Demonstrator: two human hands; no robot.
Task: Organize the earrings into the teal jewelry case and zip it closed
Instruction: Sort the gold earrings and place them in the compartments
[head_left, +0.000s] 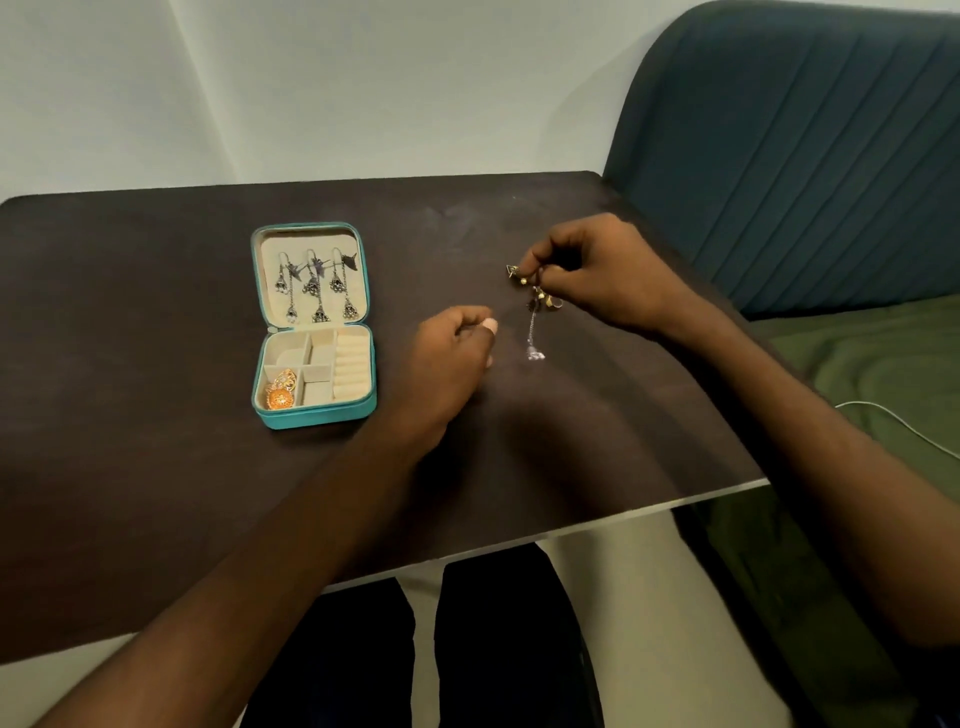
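Nearest the camera, two bare forearms reach out over the dark brown table from its near edge, above dark-trousered legs below. The left hand hovers near the middle of the table, fingers curled loosely inward with the thumb tip against them; whether it holds anything cannot be told. Just beyond and toward the right edge, the right hand pinches a small cluster of gold-coloured earrings between thumb and fingertips, and a thin silvery chain with a small charm hangs from the cluster down toward the tabletop. Left of the hands, well apart from them, the open teal zip-around jewelry case lies flat. Its near half has cream compartments, and an orange-gold round filigree earring lies in the near-left one. The lid half, farther back, carries three pairs of dark silver dangling bell earrings hanging in a row. Beyond the table's far right corner stands a dark teal channel-tufted seat back.
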